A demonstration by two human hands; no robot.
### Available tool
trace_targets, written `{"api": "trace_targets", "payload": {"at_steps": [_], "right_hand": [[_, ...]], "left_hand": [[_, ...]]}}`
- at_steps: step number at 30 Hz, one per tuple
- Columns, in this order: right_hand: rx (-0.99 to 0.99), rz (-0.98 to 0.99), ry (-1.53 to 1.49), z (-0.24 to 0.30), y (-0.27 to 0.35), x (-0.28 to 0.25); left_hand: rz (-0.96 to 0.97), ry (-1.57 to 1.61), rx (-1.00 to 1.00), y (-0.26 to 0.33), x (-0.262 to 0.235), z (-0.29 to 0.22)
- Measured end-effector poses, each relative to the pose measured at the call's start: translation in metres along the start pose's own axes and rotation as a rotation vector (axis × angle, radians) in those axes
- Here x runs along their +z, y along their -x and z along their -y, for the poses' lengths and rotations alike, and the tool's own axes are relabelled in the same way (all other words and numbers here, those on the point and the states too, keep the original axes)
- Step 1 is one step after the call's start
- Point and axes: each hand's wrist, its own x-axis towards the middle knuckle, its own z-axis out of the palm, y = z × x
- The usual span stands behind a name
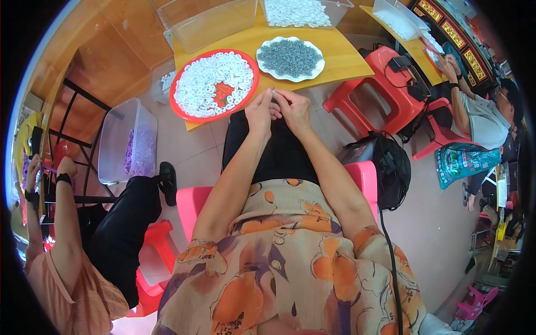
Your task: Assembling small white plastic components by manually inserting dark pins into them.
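Nearest the head camera, the person's forearms reach out over the lap to the tabletop [346, 56] edge. The left hand [260, 111] and right hand [293, 109] meet fingertip to fingertip, pinched on something too small to identify. Just beyond, within easy reach, a red plate [177, 103] holds white rings [206, 78]; a white plate [318, 70] holds grey pieces [289, 57].
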Motion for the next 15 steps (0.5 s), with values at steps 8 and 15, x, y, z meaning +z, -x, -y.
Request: {"api": "trace_targets", "payload": {"at_steps": [8,15], "right_hand": [[0.579,0.309,-0.637,0.124,-0.025,-0.051],[0.505,0.359,-0.698,0.191,-0.02,-0.07]], "left_hand": [[0.251,0.179,0.21,0.054,-0.01,-0.055],[0.438,0.384,0.313,0.078,-0.004,-0.094]]}}
